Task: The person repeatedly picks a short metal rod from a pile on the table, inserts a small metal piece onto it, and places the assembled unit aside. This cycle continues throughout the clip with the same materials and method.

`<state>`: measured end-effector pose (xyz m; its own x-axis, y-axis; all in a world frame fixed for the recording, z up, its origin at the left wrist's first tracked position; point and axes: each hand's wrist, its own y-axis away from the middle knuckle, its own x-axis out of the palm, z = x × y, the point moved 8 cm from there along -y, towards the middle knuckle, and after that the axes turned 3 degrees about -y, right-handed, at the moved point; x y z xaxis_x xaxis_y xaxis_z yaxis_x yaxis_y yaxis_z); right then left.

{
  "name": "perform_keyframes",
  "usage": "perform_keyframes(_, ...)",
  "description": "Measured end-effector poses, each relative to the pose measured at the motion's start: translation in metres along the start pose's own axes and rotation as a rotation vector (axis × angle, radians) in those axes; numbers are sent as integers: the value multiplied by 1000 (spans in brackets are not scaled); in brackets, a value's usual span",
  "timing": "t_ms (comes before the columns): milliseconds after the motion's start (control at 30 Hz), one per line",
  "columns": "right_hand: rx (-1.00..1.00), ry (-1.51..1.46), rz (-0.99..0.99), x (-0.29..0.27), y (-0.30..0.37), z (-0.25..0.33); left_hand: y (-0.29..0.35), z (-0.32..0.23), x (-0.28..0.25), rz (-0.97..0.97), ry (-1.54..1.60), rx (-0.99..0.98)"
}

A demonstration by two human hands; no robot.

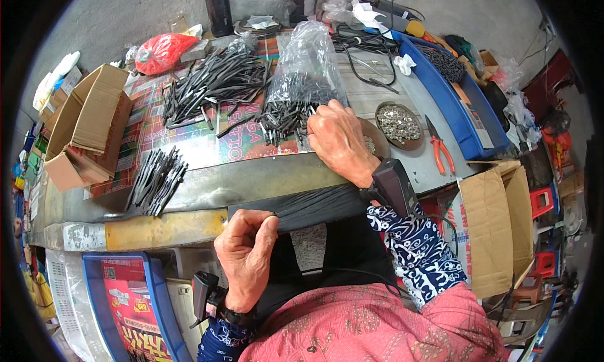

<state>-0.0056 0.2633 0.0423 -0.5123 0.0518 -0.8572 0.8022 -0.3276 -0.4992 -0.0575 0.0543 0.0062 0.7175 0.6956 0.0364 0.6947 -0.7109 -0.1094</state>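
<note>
My left hand (248,248) is at the front table edge, thumb and forefinger pinched on a small dark tip too small to name. Beside that pinch, thin black strands (321,204) stretch to the right over a dark surface. Over the table, my right hand (343,141) is closed, and its fingertips are hidden. Its knuckles are close to the ends of black strips (283,123) that lie partly under a clear plastic bag (311,53). Partly behind this hand is a round dish (375,138) of small bits.
A dish of small silvery pieces (399,124), red-handled pliers (442,155) and a long blue tray (453,104) are on the right. Black strips form a large pile (214,85) and a smaller bundle (157,179). Open cardboard boxes (94,123) flank the work area.
</note>
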Motion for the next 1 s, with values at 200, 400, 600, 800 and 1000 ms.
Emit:
perform_keyframes(200, -40, 5, -30, 3, -1, 1, 3, -1, 3, 8, 34, -12)
perform_keyframes(400, -85, 60, -26, 1, -2, 8, 9, -5, 3, 30, 24, 0)
perform_keyframes(600, -131, -125, -105, -13, 1, 14, 10, -3, 2, 26, 65, -9)
perform_keyframes(800, -69, -323, -135, -28, 7, 16, 12, 4, 8, 32, 216, -74)
perform_keyframes(1000, -24, -408, -117, -54, 32, 32, 14, 1, 9, 57, 198, -39)
